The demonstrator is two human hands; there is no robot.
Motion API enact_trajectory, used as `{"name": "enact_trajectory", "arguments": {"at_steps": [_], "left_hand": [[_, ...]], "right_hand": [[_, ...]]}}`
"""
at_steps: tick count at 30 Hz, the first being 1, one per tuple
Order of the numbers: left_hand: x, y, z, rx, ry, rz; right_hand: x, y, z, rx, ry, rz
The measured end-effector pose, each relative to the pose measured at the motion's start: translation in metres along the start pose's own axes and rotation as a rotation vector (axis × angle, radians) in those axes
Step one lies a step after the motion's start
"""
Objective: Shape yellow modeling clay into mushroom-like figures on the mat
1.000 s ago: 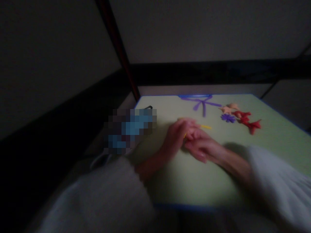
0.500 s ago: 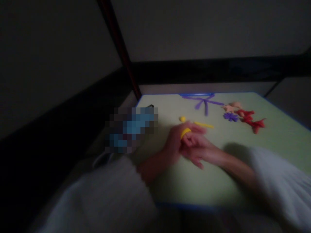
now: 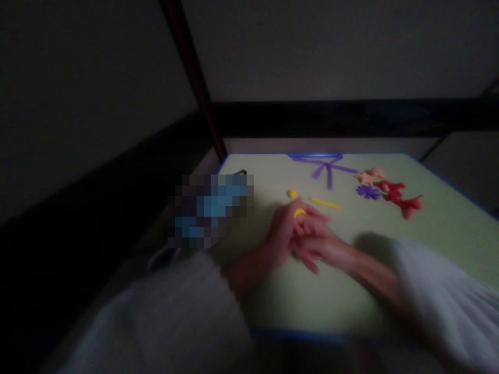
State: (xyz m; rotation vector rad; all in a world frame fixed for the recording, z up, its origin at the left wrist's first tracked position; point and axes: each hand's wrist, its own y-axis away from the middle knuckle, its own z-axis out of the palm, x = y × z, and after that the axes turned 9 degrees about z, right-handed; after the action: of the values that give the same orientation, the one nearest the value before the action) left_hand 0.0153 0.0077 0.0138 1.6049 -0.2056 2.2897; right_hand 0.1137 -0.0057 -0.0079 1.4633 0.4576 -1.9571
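Observation:
In dim light my left hand (image 3: 281,228) and my right hand (image 3: 317,241) meet over a pale green mat (image 3: 351,296). Between their fingertips sits a small yellow lump of clay (image 3: 299,212), pressed by both hands. Just beyond the hands a tiny yellow ball (image 3: 292,194) and a thin yellow roll (image 3: 325,203) lie on the mat. Both of my arms wear pale sleeves.
At the mat's far edge lies a purple bow shape (image 3: 323,167). To its right are a peach star (image 3: 366,176), a purple flower (image 3: 367,191) and red pieces (image 3: 399,197). A dark red pole (image 3: 195,83) rises behind the mat's left corner. A blurred blue patch (image 3: 210,208) lies left.
The yellow lump has come into sight between my fingers, and both hands have shifted slightly toward me. The small yellow ball, hidden a second ago, now shows.

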Motion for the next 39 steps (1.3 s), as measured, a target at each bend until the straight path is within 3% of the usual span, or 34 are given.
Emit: {"name": "enact_trajectory", "arguments": {"at_steps": [5, 9, 12, 19, 30, 35, 39], "left_hand": [[0.005, -0.010, -0.009, -0.155, 0.195, 0.121], [0.001, -0.014, -0.015, -0.106, 0.035, 0.312], [-0.004, -0.013, -0.015, -0.137, -0.068, 0.388], [-0.007, -0.002, -0.006, -0.106, -0.148, 0.356], [0.009, -0.021, -0.019, -0.006, 0.078, 0.064], [0.006, -0.013, -0.019, -0.123, -0.220, 0.104], [0.002, -0.004, -0.014, -0.102, -0.404, 0.074]], "right_hand": [[-0.008, 0.006, -0.002, -0.027, -0.240, -0.070], [-0.013, 0.009, -0.002, -0.118, -0.382, -0.050], [-0.012, 0.008, -0.001, -0.155, -0.432, -0.011], [-0.003, 0.005, 0.001, -0.171, -0.400, 0.040], [-0.005, 0.003, 0.001, -0.133, -0.244, 0.046], [-0.005, 0.000, -0.001, -0.079, -0.044, 0.079], [-0.004, -0.001, 0.001, -0.087, 0.144, 0.133]]}}
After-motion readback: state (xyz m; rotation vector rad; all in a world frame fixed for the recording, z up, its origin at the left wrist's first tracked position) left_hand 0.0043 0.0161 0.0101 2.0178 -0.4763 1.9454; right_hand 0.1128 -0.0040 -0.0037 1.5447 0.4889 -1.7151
